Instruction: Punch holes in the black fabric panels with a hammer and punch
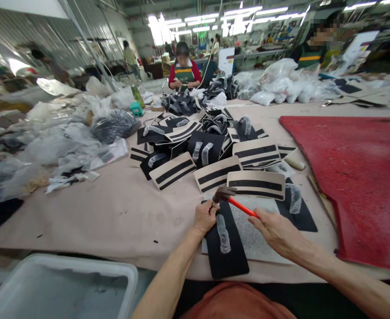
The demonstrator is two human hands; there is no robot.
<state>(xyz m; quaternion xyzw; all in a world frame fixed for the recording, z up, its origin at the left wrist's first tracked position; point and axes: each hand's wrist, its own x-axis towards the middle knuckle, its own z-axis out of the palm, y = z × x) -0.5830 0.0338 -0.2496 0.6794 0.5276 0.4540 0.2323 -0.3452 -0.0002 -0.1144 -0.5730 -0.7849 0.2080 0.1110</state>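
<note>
Orange-handled hammer [233, 200] gripped in right hand [274, 228], left hand [205, 217] pinching black piece [226, 248], no legible writing

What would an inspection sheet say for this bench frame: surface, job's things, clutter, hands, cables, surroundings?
Surface: beige table with a grey slab at the near edge.
Job's things: black piece on the slab; orange-handled hammer above it.
Clutter: pile of striped pieces, plastic bags, red mat, grey bin.
Hands: left hand pins the black piece; right hand grips the hammer.
Cables: nothing seen.
Surroundings: a seated co-worker at the table's far end; ceiling strip lights.
</note>
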